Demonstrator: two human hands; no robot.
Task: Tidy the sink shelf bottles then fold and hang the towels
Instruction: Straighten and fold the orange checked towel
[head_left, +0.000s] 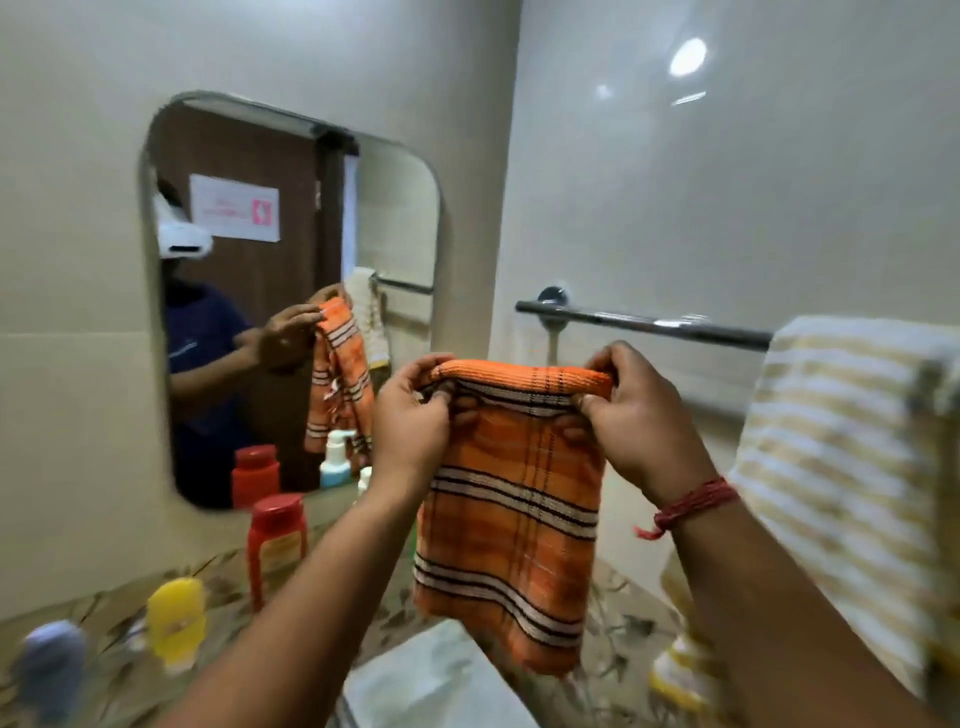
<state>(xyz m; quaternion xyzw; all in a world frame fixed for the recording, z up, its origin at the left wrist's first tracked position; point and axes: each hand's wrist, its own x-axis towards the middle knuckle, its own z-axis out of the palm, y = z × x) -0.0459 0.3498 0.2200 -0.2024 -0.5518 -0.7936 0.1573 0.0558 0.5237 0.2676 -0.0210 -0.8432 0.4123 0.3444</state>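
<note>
A folded orange towel (514, 525) with black and white stripes hangs in the air in front of me. My left hand (415, 421) grips its top left corner and my right hand (639, 421) grips its top right corner, fingers curled over the folded edge. The chrome towel rail (644, 325) runs along the wall just behind and above the towel. A white and yellow striped towel (841, 467) hangs over the rail at the right. On the shelf at lower left stand a red bottle (275, 545), a yellow bottle (176, 621) and a blurred blue-grey bottle (49, 670).
A mirror (291, 291) on the left wall reflects a person, the towel and a pump bottle (335, 460). The patterned stone counter (618, 639) lies below, with the white sink (441, 680) under my forearms. Tiled walls meet in a corner behind the towel.
</note>
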